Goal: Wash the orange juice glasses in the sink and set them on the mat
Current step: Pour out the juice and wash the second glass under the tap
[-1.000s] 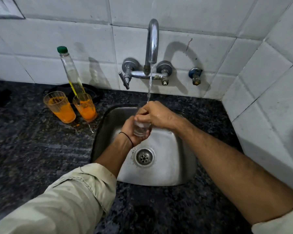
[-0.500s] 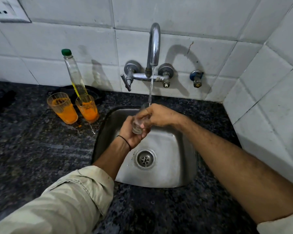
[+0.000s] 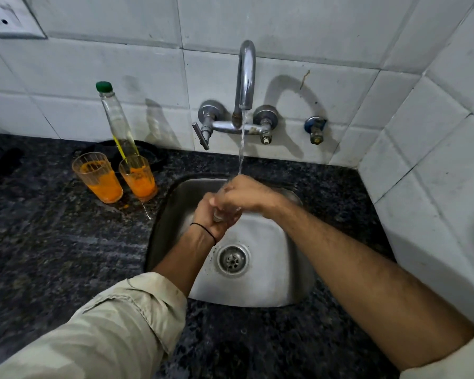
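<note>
Over the steel sink [image 3: 290, 274], my left hand [image 3: 211, 217] grips a clear glass [image 3: 221, 214] from below. My right hand [image 3: 246, 194] curls over its top, fingers at the rim. Both hands hide most of the glass. Water runs from the tap [image 3: 246, 77] onto my right hand and the glass. Two glasses with orange juice left in them [image 3: 99, 177] [image 3: 139, 179] stand on the dark counter left of the sink. No mat is in view.
A tall clear bottle with a green cap [image 3: 115, 119] stands behind the juice glasses, on a dark round thing. Orange drops lie on the granite counter [image 3: 52, 242]. White tiled walls close in behind and at the right. A socket [image 3: 8, 20] sits top left.
The view has shifted a little. My hands have turned slightly on the glass and stay under the running water. The juice glasses have not moved.
</note>
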Motion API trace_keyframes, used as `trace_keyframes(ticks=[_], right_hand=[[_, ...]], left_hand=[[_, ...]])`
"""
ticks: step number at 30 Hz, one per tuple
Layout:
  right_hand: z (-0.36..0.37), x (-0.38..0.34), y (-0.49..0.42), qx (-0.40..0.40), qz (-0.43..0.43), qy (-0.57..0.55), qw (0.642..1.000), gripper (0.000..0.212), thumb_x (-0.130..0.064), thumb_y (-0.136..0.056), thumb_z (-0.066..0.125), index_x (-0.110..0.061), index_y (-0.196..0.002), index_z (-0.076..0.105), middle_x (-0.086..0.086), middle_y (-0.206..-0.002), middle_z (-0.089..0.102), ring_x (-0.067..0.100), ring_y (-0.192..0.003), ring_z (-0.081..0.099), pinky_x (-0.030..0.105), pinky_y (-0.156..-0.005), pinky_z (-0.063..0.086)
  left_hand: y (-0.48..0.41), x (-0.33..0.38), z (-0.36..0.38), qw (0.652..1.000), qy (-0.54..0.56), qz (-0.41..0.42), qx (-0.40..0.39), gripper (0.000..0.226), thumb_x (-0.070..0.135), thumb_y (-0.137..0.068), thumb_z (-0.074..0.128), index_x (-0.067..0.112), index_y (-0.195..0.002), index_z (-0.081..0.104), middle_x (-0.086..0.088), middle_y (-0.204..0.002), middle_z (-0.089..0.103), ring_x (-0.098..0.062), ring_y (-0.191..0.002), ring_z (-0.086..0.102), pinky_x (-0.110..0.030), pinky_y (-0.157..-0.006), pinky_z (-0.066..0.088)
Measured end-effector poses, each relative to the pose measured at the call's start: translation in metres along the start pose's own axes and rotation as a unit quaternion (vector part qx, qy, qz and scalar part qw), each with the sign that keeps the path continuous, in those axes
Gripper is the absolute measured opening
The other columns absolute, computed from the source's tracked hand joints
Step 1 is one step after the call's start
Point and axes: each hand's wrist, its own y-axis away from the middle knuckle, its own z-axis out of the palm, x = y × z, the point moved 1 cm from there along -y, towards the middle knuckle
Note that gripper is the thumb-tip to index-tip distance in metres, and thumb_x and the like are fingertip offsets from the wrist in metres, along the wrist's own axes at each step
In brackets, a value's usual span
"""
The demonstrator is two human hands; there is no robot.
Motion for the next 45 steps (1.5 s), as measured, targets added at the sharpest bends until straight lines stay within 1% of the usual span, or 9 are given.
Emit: trace_keyframes(ticks=[8, 12, 14, 17, 22, 28, 32, 36, 45], right_hand=[[0.020, 0.028, 0.006, 0.041, -0.182, 0.104, 0.977, 0.025, -0.034, -0.096, 0.058, -0.021, -0.112, 0.072, 0.001, -0.122, 0.070, 0.017, -0.114, 0.063, 0.039, -0.102, 0.050], [0.006, 0.038, 0.012, 0.025, -0.363, 0.521, 0.772, 0.032, -0.013, -0.081, 0.071, -0.014, -0.112, 0.072, 0.003, -0.120, 0.069, 0.021, -0.122, 0.058, 0.053, -0.118, 0.027], [0.004, 0.036, 0.008, 0.046, -0.372, 0.533, 0.759, 0.031, -0.008, -0.072, 0.075, -0.016, -0.102, 0.074, 0.002, -0.104, 0.072, 0.021, -0.112, 0.064, 0.058, -0.117, 0.029], [0.017, 0.031, -0.001, -0.039, -0.176, 0.474, 0.862, 0.032, -0.019, -0.083, 0.063, -0.020, -0.115, 0.062, 0.003, -0.120, 0.062, 0.024, -0.120, 0.053, 0.045, -0.115, 0.032], [0.021, 0.002, -0.004, -0.090, 0.001, 0.060, 0.994, 0.017, 0.001, -0.077, 0.064, -0.014, -0.073, 0.057, 0.003, -0.078, 0.061, 0.016, -0.079, 0.055, 0.042, -0.079, 0.051], [0.061, 0.017, 0.001, 0.190, -0.019, -0.110, 0.975, 0.020, -0.011, -0.080, 0.061, -0.020, -0.088, 0.077, -0.007, -0.085, 0.076, 0.014, -0.083, 0.071, 0.035, -0.078, 0.059], [0.021, 0.044, 0.010, 0.117, -0.301, 0.275, 0.906, 0.026, -0.010, -0.077, 0.063, -0.015, -0.101, 0.072, 0.006, -0.112, 0.073, 0.026, -0.107, 0.067, 0.045, -0.106, 0.042], [-0.020, 0.046, -0.008, -0.037, -0.304, 0.553, 0.775, 0.048, -0.004, -0.084, 0.062, -0.025, -0.127, 0.062, -0.002, -0.138, 0.061, 0.019, -0.130, 0.053, 0.043, -0.115, 0.028], [0.018, 0.013, -0.021, -0.064, -0.066, 0.185, 0.978, 0.023, -0.010, -0.077, 0.057, -0.031, -0.071, 0.064, -0.005, -0.076, 0.065, 0.015, -0.073, 0.061, 0.034, -0.065, 0.052]], left_hand=[[-0.019, 0.025, -0.015, 0.991, -0.077, 0.073, 0.077, 0.040, 0.039, -0.102, 0.038, 0.008, -0.098, 0.064, -0.017, -0.098, 0.066, -0.026, -0.080, 0.066, -0.034, -0.063, 0.059], [-0.012, 0.037, -0.018, 0.987, -0.142, 0.000, 0.074, 0.040, 0.043, -0.100, 0.043, 0.008, -0.104, 0.062, -0.018, -0.102, 0.067, -0.029, -0.082, 0.066, -0.039, -0.063, 0.055], [-0.009, 0.033, -0.018, 0.990, -0.126, -0.030, 0.063, 0.054, 0.046, -0.102, 0.037, 0.000, -0.114, 0.062, -0.022, -0.111, 0.068, -0.031, -0.089, 0.065, -0.042, -0.067, 0.055], [-0.012, 0.028, -0.018, 0.989, -0.132, -0.027, 0.069, 0.053, 0.042, -0.099, 0.041, 0.001, -0.127, 0.060, -0.020, -0.123, 0.066, -0.029, -0.086, 0.068, -0.038, -0.060, 0.059], [-0.011, 0.017, -0.018, 0.992, -0.073, -0.006, 0.107, 0.029, 0.025, -0.090, 0.045, 0.013, -0.064, 0.044, -0.005, -0.055, 0.052, -0.017, -0.044, 0.055, -0.022, -0.044, 0.050], [-0.015, 0.026, -0.005, 0.993, -0.081, -0.006, 0.089, 0.035, 0.021, -0.097, 0.034, 0.017, -0.062, 0.035, -0.002, -0.057, 0.046, -0.013, -0.039, 0.050, -0.013, -0.042, 0.044], [-0.010, 0.032, 0.002, 0.995, -0.055, -0.059, 0.057, 0.054, 0.038, -0.104, 0.021, 0.000, -0.103, 0.060, -0.021, -0.098, 0.068, -0.029, -0.086, 0.063, -0.036, -0.096, 0.044], [-0.005, 0.022, 0.006, 0.992, -0.053, -0.106, 0.039, 0.069, 0.051, -0.103, 0.018, -0.002, -0.133, 0.051, -0.027, -0.116, 0.065, -0.036, -0.107, 0.060, -0.045, -0.086, 0.047], [-0.019, 0.013, -0.011, 0.992, -0.050, -0.044, 0.107, 0.051, 0.046, -0.102, 0.031, 0.008, -0.105, 0.065, -0.017, -0.102, 0.069, -0.029, -0.084, 0.065, -0.041, -0.060, 0.060]])
